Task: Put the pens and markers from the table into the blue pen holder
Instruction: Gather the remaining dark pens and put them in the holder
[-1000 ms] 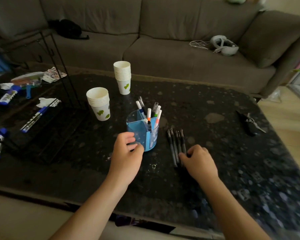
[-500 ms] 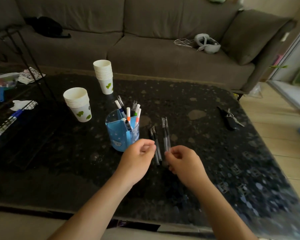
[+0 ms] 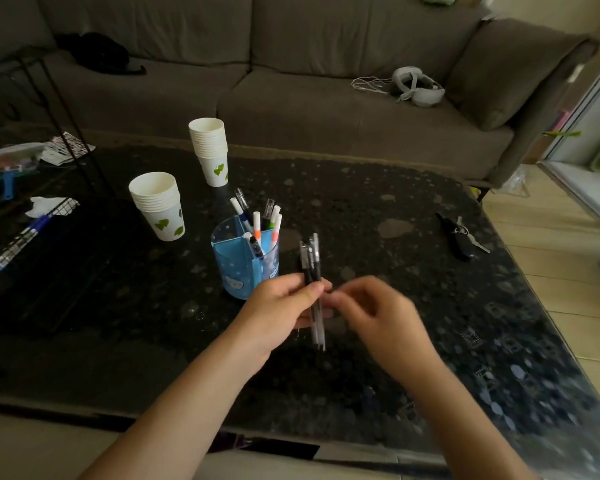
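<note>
A blue pen holder (image 3: 238, 268) stands on the dark speckled table (image 3: 395, 202), with several markers and pens (image 3: 257, 223) upright in it. Just right of the holder, my left hand (image 3: 278, 306) grips a bundle of black pens (image 3: 310, 254) held upright above the table, thumb across them. My right hand (image 3: 378, 313) is blurred; its curled fingertips meet the middle of the same bundle from the right.
Two stacks of white paper cups (image 3: 158, 206) (image 3: 210, 150) stand left of and behind the holder. Keys (image 3: 459, 235) lie at the right. A black wire rack (image 3: 66, 140) with markers (image 3: 21, 240) sits at the left. A sofa with a headset (image 3: 416, 86) lies beyond.
The black pens that lay on the table have been gathered and lifted off it. My left hand came over from the holder and closed on the bundle.
</note>
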